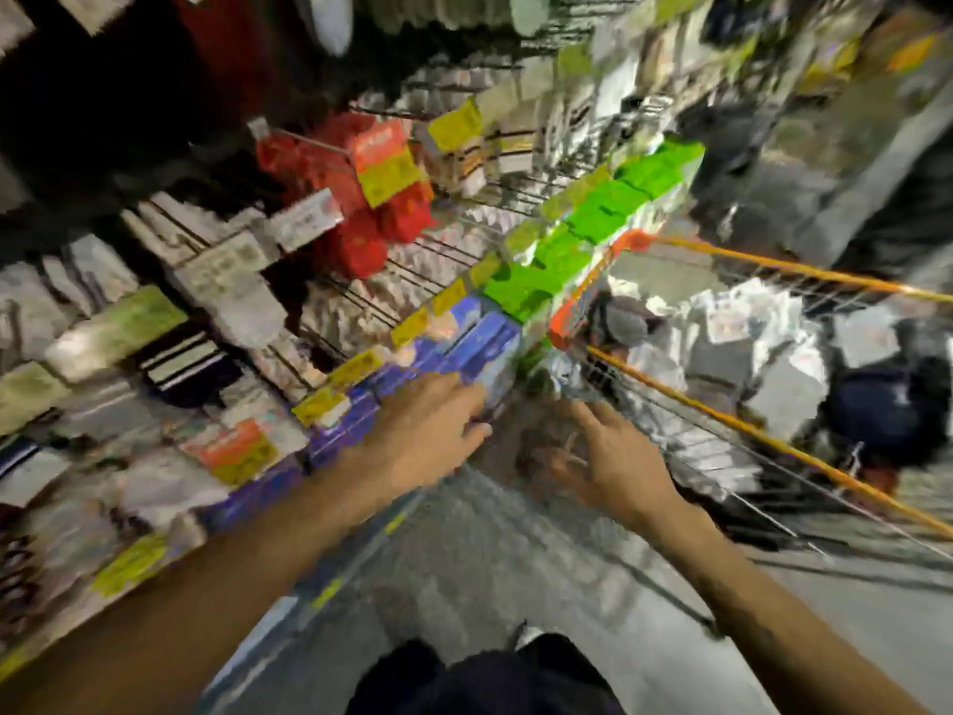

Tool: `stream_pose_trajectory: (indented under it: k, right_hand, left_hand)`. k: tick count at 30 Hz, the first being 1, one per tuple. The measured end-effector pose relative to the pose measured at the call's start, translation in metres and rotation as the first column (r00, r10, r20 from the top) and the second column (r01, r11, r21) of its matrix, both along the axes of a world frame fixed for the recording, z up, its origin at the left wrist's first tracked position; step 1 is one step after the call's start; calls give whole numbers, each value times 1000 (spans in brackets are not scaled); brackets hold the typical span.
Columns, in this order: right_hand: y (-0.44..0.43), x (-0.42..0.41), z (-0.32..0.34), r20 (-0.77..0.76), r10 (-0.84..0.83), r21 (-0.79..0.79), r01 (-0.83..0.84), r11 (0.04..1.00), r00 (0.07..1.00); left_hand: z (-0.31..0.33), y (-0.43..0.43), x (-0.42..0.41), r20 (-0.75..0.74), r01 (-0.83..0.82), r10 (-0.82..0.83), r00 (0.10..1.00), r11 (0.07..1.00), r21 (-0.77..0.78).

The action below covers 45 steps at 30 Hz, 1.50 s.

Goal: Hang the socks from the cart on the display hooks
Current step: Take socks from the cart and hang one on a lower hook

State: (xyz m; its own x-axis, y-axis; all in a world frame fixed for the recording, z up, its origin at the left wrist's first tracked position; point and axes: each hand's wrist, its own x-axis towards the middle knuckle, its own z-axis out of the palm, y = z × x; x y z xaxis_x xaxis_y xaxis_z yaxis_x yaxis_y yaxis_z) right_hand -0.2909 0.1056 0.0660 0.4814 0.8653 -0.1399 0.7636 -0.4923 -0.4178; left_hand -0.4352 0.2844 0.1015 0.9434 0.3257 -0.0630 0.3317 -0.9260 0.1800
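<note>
Two bare hands reach forward and down in a shop aisle, and the whole view is heavily blurred by motion. The left hand stretches out with fingers straight and close together, its tips at or just beside a row of blue packs on the low edge of the wire display rack. The right hand is beside it, fingers spread apart and loosely bent, holding nothing that can be made out. To the right stands the orange-rimmed wire cart. The packaged socks lie heaped inside it, none in either hand. Red packs and green packs hang on the display hooks above. To do this step well, the person would likely turn the right hand to the cart, lift one pack by its hanger top, and choose a hook with matching stock.
</note>
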Motion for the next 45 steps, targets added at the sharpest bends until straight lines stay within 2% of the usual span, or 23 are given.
stream_pose_trajectory:
  k: [3, 9, 12, 17, 21, 23, 29, 37, 40, 45]
  right_hand:
    - [-25, 45, -23, 33, -149, -125, 152, 980, 988]
    - [-45, 119, -65, -56, -422, -61, 418, 906, 905]
    - [-43, 158, -82, -53, -513, -125, 504, 854, 857]
    - [-30, 223, -108, -99, -677, -243, 642, 727, 729]
    - [-18, 273, -123, -125, -769, -229, 736, 637, 626]
    - [-11, 296, -128, -145, -803, -220, 772, 596, 579]
    - [7, 358, -151, -184, -882, -210, 859, 467, 434]
    - [3, 404, -184, -281, -885, -217, 874, 435, 370]
    - [-6, 417, -197, -318, -881, -242, 868, 434, 352]
    - [-12, 427, -206, -431, -852, -246, 869, 429, 298]
  left_hand:
    - [-31, -20, 66, -29, -19, 17, 999, 997, -69]
    - [-87, -30, 180, -150, -1, -32, 988, 976, -216]
    - [-125, -19, 234, -165, -21, -31, 986, 951, -307]
    - [-178, 13, 323, -146, -188, 131, 981, 845, -501]
    - [-207, 37, 378, -215, -333, 254, 943, 738, -586]
    - [-220, 47, 399, -251, -400, 311, 916, 683, -611]
    - [-248, 56, 447, -380, -579, 462, 801, 439, -687]
    - [-281, 63, 495, -506, -733, 609, 611, 195, -651]
    - [-291, 64, 508, -479, -757, 669, 568, 197, -623]
    - [-290, 62, 509, -453, -767, 676, 581, 269, -583]
